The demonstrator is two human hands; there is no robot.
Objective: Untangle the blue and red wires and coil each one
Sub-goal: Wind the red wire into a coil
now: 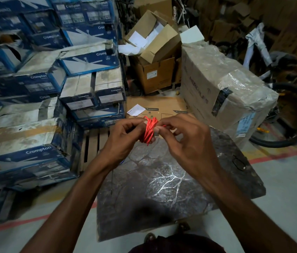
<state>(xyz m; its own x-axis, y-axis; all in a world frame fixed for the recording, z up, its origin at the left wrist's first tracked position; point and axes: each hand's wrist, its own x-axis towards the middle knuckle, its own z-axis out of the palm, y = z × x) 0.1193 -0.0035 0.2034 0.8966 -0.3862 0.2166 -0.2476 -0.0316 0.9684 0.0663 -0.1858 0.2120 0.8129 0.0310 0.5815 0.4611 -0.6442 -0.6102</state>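
Above the bench [164, 194], left hand [125, 137] and right hand [187, 143] pinch the red coil [149, 130]; snug loops would likely hold best.

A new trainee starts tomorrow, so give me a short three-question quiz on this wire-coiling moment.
1. True or false: the left hand and right hand both hold the red wire.
2. The red wire is: A) bundled in loops, B) stretched straight, C) lying on the floor.
3. Fill in: the blue boxes read ___.
Key: 1 true; 2 A; 3 Crompton.
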